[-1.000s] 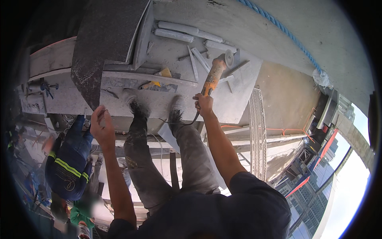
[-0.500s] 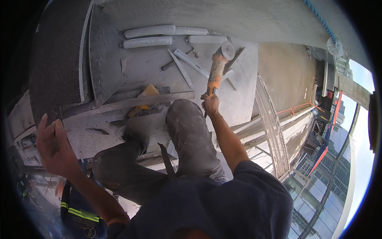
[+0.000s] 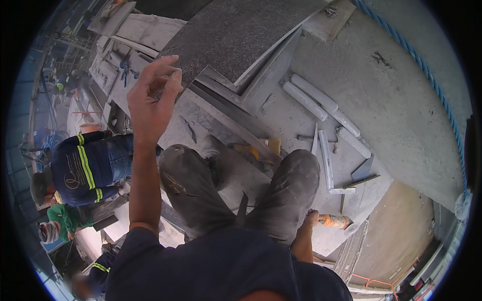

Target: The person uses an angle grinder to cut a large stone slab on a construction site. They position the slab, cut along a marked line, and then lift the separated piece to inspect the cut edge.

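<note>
My right hand (image 3: 312, 217) is wrapped round the back end of an orange angle grinder (image 3: 331, 220), low beside my right knee. Its grey disc (image 3: 352, 229) points away to the right. My left hand (image 3: 153, 100) is raised, fingers bent and apart, with nothing in it. It overlaps the corner of a large dark stone slab (image 3: 226, 40); whether it touches I cannot tell. Ahead of my knees lie a metal square (image 3: 327, 160), a hammer (image 3: 311, 138) and a wide yellow-handled brush (image 3: 271, 145).
Several white sausage-shaped packs (image 3: 305, 100) lie on the grey floor. A metal bar (image 3: 236, 125) runs in front of my legs. A blue rope (image 3: 416, 60) hangs at the right. Co-workers, one in a reflective-striped jacket (image 3: 75, 165), are at the left.
The view has turned left, bringing in the co-workers and more of the slab. My left hand has come up and inward over the slab's corner. The grinder now sits lower, beside my right knee.
</note>
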{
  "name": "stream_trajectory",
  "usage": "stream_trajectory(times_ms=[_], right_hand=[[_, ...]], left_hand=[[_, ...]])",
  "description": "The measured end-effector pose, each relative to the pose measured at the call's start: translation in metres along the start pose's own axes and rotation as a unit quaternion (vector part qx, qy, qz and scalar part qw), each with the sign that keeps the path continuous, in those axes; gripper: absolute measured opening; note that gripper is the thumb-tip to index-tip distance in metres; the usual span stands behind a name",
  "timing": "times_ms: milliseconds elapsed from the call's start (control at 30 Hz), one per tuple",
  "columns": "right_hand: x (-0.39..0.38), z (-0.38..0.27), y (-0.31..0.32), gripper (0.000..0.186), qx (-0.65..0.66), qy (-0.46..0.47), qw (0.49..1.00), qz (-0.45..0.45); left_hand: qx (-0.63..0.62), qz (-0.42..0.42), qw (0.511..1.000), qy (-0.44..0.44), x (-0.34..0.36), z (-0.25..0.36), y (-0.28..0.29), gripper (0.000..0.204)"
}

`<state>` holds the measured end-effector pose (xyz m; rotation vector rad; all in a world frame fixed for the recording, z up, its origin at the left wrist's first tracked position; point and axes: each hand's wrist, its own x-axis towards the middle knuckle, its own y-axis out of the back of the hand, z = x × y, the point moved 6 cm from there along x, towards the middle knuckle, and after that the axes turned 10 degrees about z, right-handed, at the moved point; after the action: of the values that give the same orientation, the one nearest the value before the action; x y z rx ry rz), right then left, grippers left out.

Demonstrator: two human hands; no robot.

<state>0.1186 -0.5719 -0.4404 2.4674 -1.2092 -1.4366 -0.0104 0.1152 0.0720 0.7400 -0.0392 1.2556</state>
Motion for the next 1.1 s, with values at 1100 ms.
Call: stream_trajectory(times_ms=[1100], right_hand=[[0.066,0.041,-0.046,0.043,-0.225,-0.168,0.952,-0.124]], left_hand=[[0.117,-0.065,0.901,0.412,-0.078,-0.167,0.104,0.058]])
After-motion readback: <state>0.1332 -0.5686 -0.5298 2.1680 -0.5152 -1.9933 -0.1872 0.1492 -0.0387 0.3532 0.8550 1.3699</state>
